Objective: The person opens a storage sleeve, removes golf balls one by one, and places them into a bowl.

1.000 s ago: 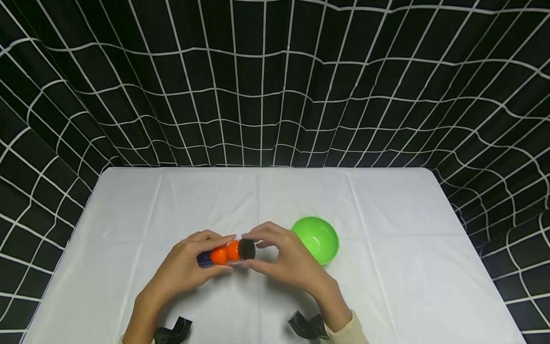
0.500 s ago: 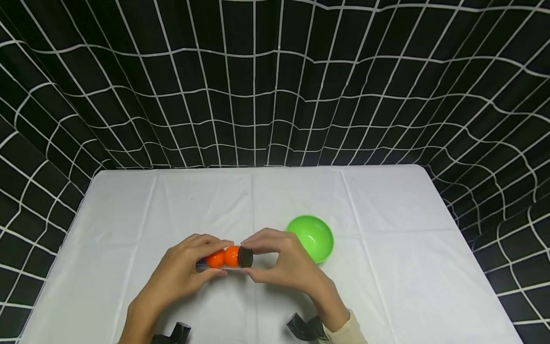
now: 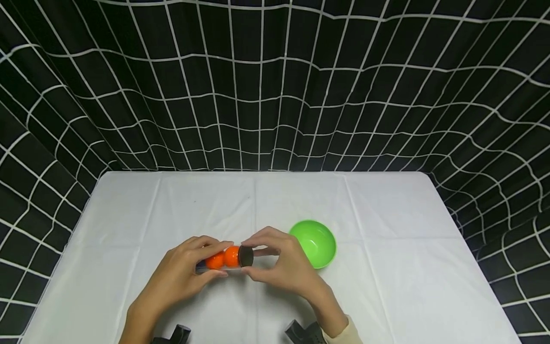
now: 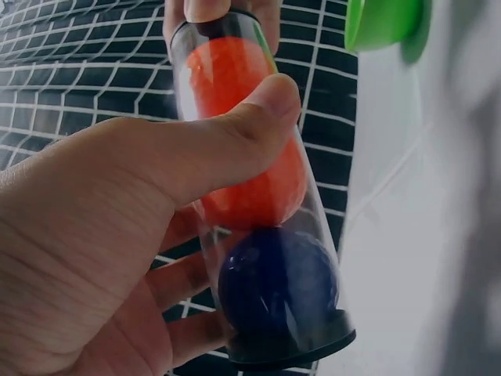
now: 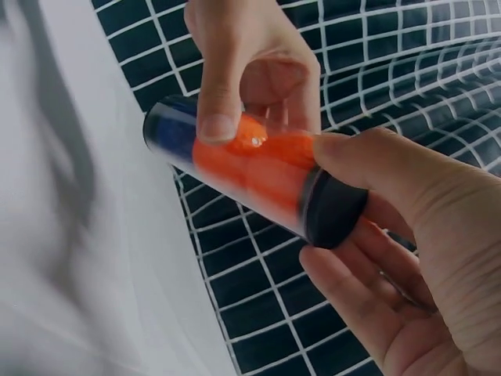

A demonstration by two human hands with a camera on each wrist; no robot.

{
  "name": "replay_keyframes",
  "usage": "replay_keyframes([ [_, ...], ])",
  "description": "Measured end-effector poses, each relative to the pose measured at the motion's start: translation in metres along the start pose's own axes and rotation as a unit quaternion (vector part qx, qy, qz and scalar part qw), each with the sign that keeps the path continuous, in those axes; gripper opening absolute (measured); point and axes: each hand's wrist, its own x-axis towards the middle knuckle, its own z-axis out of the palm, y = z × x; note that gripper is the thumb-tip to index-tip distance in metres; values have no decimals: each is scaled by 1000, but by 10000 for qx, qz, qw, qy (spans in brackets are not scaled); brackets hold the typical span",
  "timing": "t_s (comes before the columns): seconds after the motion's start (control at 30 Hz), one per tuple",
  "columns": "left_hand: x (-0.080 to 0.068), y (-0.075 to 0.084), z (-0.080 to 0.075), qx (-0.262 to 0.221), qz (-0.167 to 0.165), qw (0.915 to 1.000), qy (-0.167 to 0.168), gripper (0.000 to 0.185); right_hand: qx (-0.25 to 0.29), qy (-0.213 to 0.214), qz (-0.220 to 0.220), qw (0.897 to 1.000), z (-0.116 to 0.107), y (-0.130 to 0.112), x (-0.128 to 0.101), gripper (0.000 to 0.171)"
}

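Black netting with a white grid (image 3: 275, 86) hangs behind and beside a table under a white cloth (image 3: 386, 286). Above the near middle of that cloth, a clear plastic tube (image 3: 223, 258) lies roughly level between both hands, held off the surface. The left hand (image 3: 182, 270) wraps the tube's left part, thumb (image 4: 235, 141) pressed across the wall on one side and fingers curled behind it. The right hand (image 3: 281, 265) pinches the black cap (image 3: 246, 256) at the tube's right end between thumb and curled fingers (image 5: 352, 282); whether the cap is fully seated cannot be told. Inside the tube sit two orange balls (image 3: 223, 258) side by side next to the cap, and a dark blue ball (image 4: 278, 282) at the far end, which is closed by a second black cap (image 4: 293, 348). A green plastic bowl (image 3: 315, 243) stands on the cloth just beyond the right hand, near but apart from the tube.
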Motion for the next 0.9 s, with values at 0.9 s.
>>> replay_keyframes([
  [0.9, -4, -20, -11, -567, -801, 9952, 48, 59, 469, 197, 986, 9938, 8, 10, 3, 41],
])
